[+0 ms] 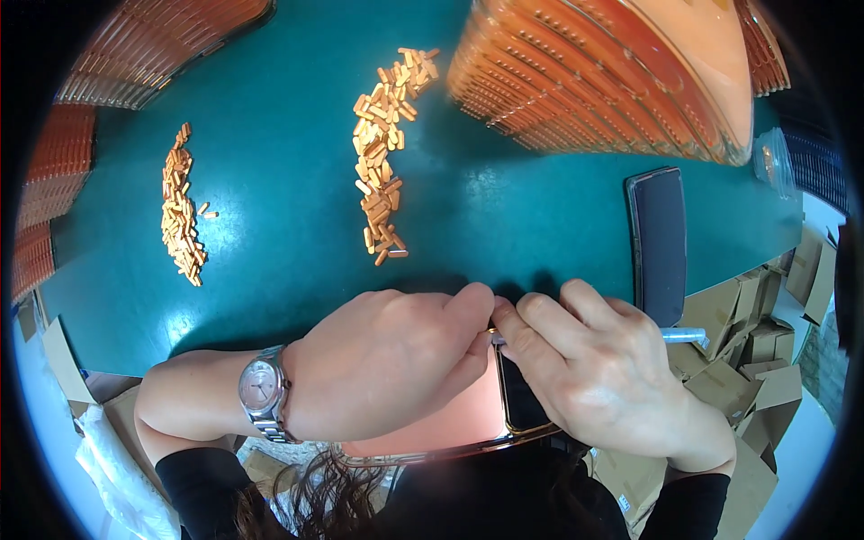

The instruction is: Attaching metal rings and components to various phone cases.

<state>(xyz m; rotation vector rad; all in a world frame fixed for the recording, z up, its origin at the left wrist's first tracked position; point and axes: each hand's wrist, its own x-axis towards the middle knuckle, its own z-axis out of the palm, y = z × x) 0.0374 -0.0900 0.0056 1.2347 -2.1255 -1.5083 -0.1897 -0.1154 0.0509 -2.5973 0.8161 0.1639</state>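
Observation:
An orange-pink phone case (432, 421) with a shiny gold rim and a dark camera window lies at the table's near edge, against my body. My left hand (387, 355), with a steel watch (263, 387) on its wrist, is closed in a pinch over the case's far edge. What its fingertips hold is hidden. My right hand (598, 364) is closed around a slim, pale blue pen-like tool (684, 335). The tool's tip shows by the corner of the camera window, next to my left fingertips. Both hands touch there.
Small gold-orange bar-shaped pieces lie in a longer pile (382, 153) and a smaller pile (180, 216) on the green table (279, 180). A tall stack of orange cases (612, 81) stands far right. A dark phone (660, 243) lies right; cardboard boxes (760, 351) sit below.

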